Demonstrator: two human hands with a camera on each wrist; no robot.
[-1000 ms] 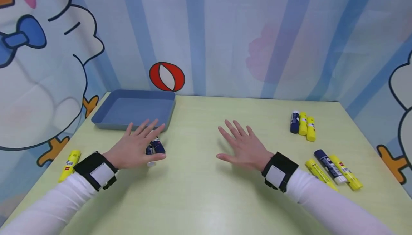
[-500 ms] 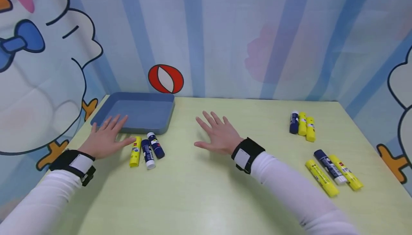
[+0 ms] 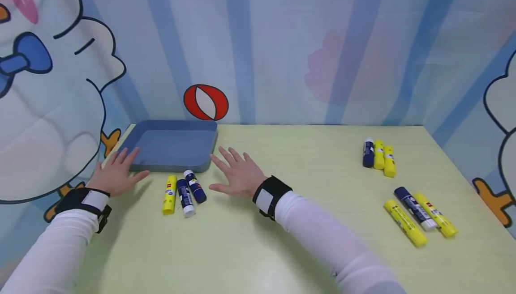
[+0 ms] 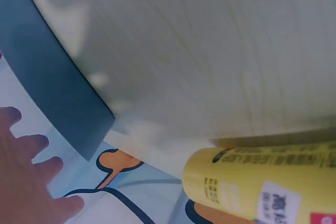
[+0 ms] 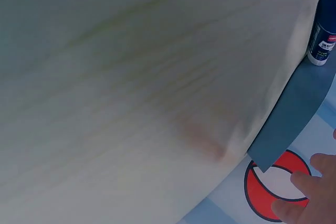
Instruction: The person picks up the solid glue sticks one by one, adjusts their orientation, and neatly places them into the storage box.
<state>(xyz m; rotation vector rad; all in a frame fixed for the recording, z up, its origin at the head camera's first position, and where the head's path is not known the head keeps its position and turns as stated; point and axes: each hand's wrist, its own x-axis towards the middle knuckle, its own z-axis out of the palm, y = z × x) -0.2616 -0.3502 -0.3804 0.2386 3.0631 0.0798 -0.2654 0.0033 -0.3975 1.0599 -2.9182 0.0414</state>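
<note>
My left hand (image 3: 117, 173), fingers spread and holding nothing, hovers at the front left corner of a blue-grey tray (image 3: 173, 168). Off the tray's front right corner, my right hand (image 3: 239, 173) is spread in the same way, with nothing in it. Between the hands lie a yellow glue stick (image 3: 169, 195), a navy glue stick (image 3: 185, 198) and another navy glue stick (image 3: 195, 186), side by side just in front of the tray. Close up in the left wrist view lies a yellow glue stick (image 4: 257, 182); in the head view my left hand and wrist hide it.
At the back right of the pale table (image 3: 282, 151), a navy glue stick (image 3: 368, 153) lies beside two yellow ones (image 3: 384, 159). Nearer on the right are a navy glue stick (image 3: 415, 208) and two yellow ones (image 3: 405, 222). A printed curtain (image 3: 278, 52) hangs behind.
Both hands have moved left. My left hand has uncovered the glue sticks in front of the tray, and the right hand has come close to them. The view has tilted slightly up.
</note>
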